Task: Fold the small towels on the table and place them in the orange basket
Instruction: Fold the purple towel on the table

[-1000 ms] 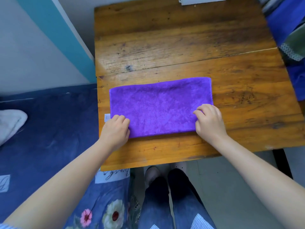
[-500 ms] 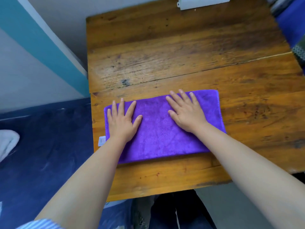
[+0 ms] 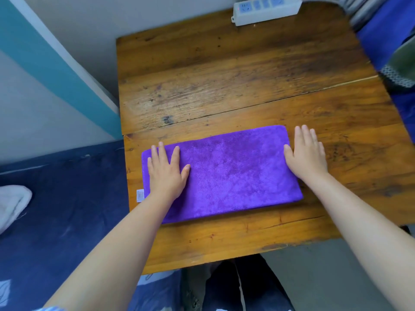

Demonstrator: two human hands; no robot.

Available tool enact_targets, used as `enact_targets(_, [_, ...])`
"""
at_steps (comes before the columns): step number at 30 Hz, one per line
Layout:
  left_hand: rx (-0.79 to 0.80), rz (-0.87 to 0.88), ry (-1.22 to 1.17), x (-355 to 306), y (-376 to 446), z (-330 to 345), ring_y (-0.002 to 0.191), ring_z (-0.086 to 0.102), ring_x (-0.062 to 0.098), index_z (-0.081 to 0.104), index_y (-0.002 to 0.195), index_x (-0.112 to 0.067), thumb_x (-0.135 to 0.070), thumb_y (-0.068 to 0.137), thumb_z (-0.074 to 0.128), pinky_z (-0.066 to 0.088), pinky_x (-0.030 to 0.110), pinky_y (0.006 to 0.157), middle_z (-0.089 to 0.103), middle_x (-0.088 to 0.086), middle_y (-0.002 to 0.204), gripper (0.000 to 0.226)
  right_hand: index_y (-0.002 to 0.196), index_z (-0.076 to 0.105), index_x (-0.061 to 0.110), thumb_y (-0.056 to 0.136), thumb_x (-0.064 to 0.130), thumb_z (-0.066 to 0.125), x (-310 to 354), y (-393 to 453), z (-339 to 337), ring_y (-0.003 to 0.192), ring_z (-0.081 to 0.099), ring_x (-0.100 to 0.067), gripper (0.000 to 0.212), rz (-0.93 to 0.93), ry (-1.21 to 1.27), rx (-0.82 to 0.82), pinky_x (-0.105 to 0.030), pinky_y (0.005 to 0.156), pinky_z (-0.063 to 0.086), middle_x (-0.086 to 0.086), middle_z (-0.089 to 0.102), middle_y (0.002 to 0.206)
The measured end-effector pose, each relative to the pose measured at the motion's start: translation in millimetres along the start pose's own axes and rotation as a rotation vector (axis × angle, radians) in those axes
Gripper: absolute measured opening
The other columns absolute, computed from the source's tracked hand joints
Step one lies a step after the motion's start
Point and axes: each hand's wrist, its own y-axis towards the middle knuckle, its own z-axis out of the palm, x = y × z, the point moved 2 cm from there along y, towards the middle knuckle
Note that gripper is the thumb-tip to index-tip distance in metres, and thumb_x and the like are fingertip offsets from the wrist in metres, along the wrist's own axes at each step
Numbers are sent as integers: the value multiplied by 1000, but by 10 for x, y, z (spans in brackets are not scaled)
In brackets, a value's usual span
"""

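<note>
A purple towel [image 3: 229, 173], folded into a long rectangle, lies flat on the wooden table [image 3: 224, 86] near its front edge. A small white label [image 3: 140, 195] sticks out at its left end. My left hand [image 3: 166, 173] rests flat, palm down, on the towel's left part with fingers spread. My right hand [image 3: 306, 153] lies flat at the towel's right end, partly on the towel's edge and partly on the bare wood. Neither hand grips anything. No orange basket is in view.
A white power strip [image 3: 267, 9] sits at the table's far edge. A bed with dark blue bedding [image 3: 62, 209] adjoins the table's left side, with a white cloth [image 3: 11, 203] on it. Blue fabric [image 3: 386, 30] hangs at the far right. My legs show below the table.
Both hands went from pinching the towel's near corners to lying flat on it, then slid apart: the left toward the left end, the right off to the right end.
</note>
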Motion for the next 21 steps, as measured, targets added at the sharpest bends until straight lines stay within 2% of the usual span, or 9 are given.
enact_targets(2, [-17, 135, -17, -130, -59, 13, 144, 3, 38, 32, 143, -7, -31, 95, 46, 11, 45, 117, 6, 24, 154, 55, 142, 25, 3, 93, 22, 45, -53, -158, -88, 141, 19, -28, 56, 24, 28, -45, -42, 114, 17, -15, 27, 151])
enact_targets(5, [-75, 349, -43, -346, -72, 86, 131, 31, 53, 58, 117, 9, -6, 79, 63, 32, 58, 105, 35, 38, 138, 41, 142, 26, 3, 88, 28, 54, -60, -483, -105, 129, 37, -31, 65, 91, -23, -46, -42, 105, 25, -16, 42, 139])
enact_targets(7, [-67, 420, -31, -543, -58, 80, 127, 36, 55, 60, 110, 10, 1, 72, 66, 33, 58, 102, 41, 39, 134, 39, 144, 19, 5, 86, 35, 56, -50, -682, -23, 125, 38, -31, 75, 129, -41, 9, -41, 100, 25, -14, 42, 137])
enact_targets(10, [12, 489, 24, -868, -3, 26, 141, 21, 38, 45, 131, 3, -7, 88, 52, 20, 41, 116, 27, 25, 148, 45, 145, 15, 6, 89, 38, 52, -9, -819, 135, 124, 39, -30, 74, 179, -22, 67, -41, 99, 29, -13, 38, 138])
enact_targets(12, [68, 490, 79, -1028, 66, 14, 138, 24, 30, 39, 135, -4, -14, 91, 46, 26, 39, 113, 29, 17, 147, 46, 144, 15, 8, 91, 33, 50, 48, -825, 183, 123, 41, -31, 68, 231, 63, 91, -41, 100, 31, -14, 36, 136])
enact_targets(14, [111, 423, 120, -1171, 105, -14, 132, 27, 32, 40, 132, -6, -16, 89, 47, 37, 42, 102, 33, 14, 141, 45, 143, 17, 9, 92, 28, 49, 93, -801, 188, 122, 43, -33, 63, 282, 175, 123, -42, 101, 34, -16, 35, 136])
enact_targets(18, [224, 318, 212, -1354, 114, -87, 128, 25, 34, 38, 127, -5, -15, 88, 49, 42, 45, 92, 30, 15, 136, 41, 131, 33, 6, 91, 22, 52, 88, -726, 121, 123, 44, -32, 47, 315, 243, 180, -39, 101, 34, -16, 46, 133])
enact_targets(21, [220, 274, 210, -1410, 162, -145, 127, 29, 33, 40, 127, -5, -18, 90, 48, 42, 45, 93, 34, 15, 134, 40, 120, 43, 7, 87, 21, 56, 22, -669, 77, 124, 42, -28, 38, 375, 273, 199, -37, 100, 30, -12, 55, 126])
